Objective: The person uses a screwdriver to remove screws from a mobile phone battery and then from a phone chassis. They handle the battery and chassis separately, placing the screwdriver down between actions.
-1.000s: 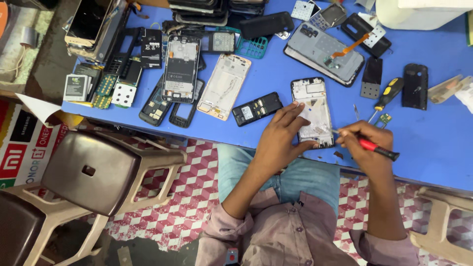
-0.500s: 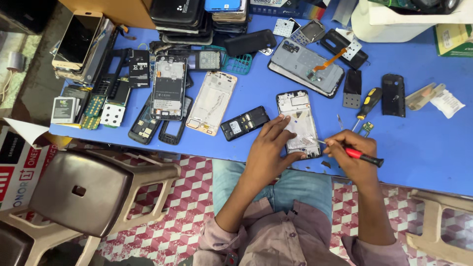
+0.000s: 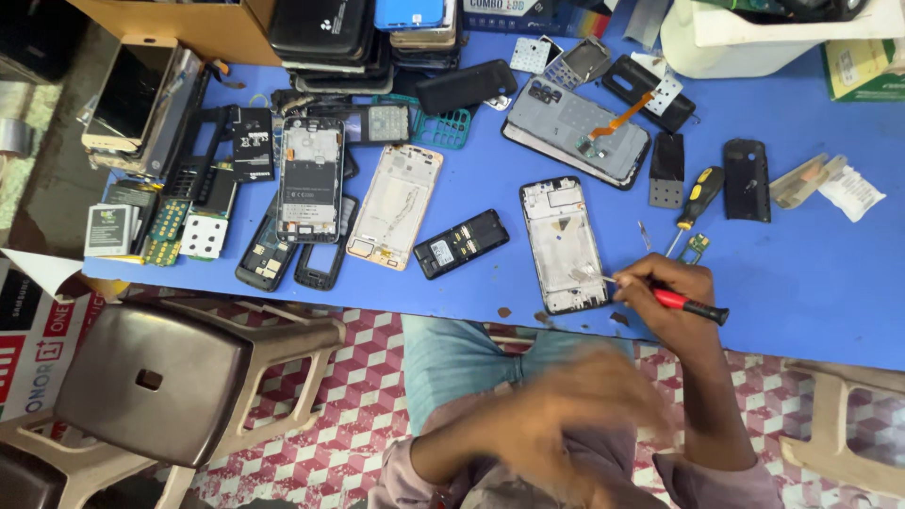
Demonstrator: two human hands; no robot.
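Right hand grips red screwdriver, tip on phone frame at 9 o'clock. Left hand blurred above lap, grip unclear. Blue table.

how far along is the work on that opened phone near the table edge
Done: the opened phone frame lies back off, insides bare. In hand: the right hand holds a red-handled screwdriver, tip at the frame's lower right edge. The left hand is blurred, off the table, holding nothing visible. Left: the frame is still open, no cover fitted.
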